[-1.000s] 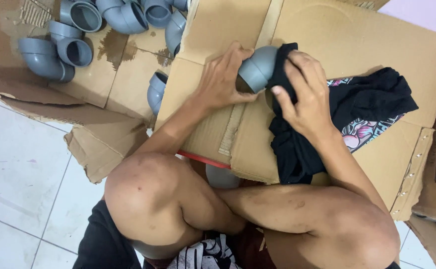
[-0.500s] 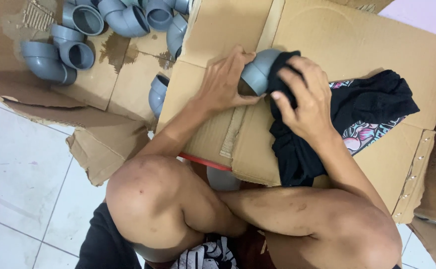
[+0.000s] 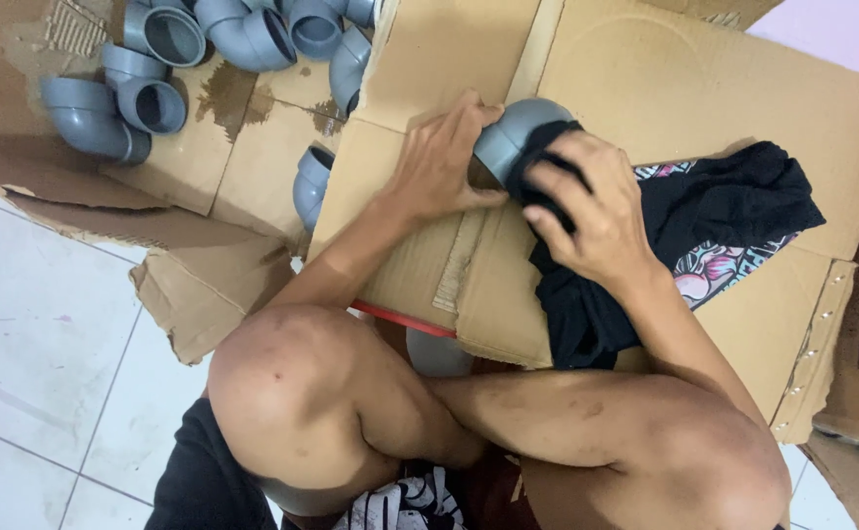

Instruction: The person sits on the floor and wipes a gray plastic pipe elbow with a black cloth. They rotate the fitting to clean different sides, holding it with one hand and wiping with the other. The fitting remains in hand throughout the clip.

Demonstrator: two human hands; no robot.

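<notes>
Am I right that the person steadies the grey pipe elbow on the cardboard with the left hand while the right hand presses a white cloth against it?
Not quite: the cloth is black, not white, as the head view shows. The rest holds: the left hand steadies the grey pipe elbow on the cardboard, and the right hand presses the cloth against it.

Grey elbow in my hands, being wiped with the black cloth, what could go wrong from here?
1. The elbow is steadied only by the left hand on a loose cardboard sheet; it might slip or roll under the right hand pressing the cloth.
2. The cardboard overhangs the knees, so leaning on it could tip it.
3. Other elbows sit on a stained, torn sheet close by and could get knocked.
</notes>
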